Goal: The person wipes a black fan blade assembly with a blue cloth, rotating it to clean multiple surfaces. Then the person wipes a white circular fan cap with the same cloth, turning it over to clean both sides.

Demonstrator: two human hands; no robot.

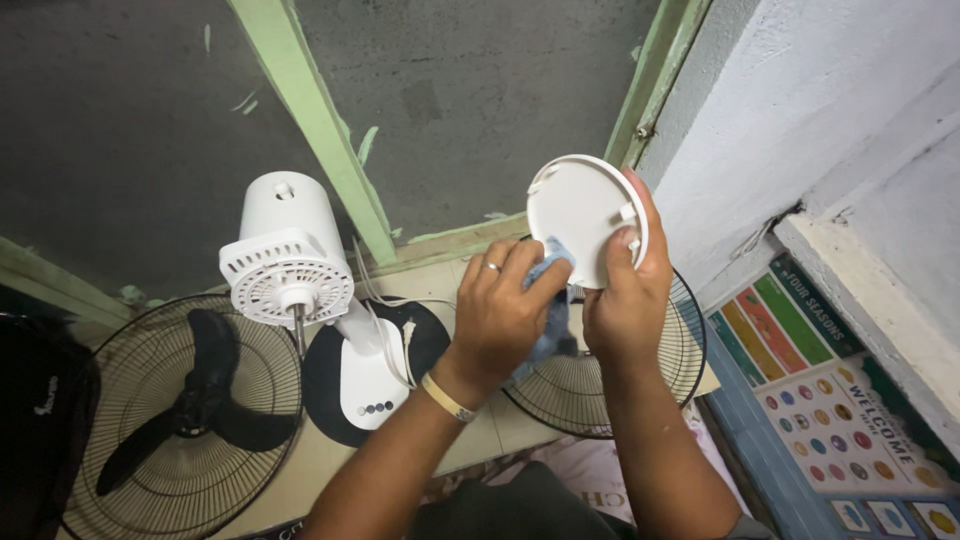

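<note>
I see my left hand (pixel 505 305) nearest, its grip pinched on a blue cloth (pixel 552 300), pressing it up against the lower-left edge of the round white cover (pixel 580 215). My right hand (pixel 630 290) clamps that cover by its right rim, holding it tilted on edge just above the cloth. Beyond, the white fan motor (pixel 285 265) stands on the floor, well apart to the left
</note>
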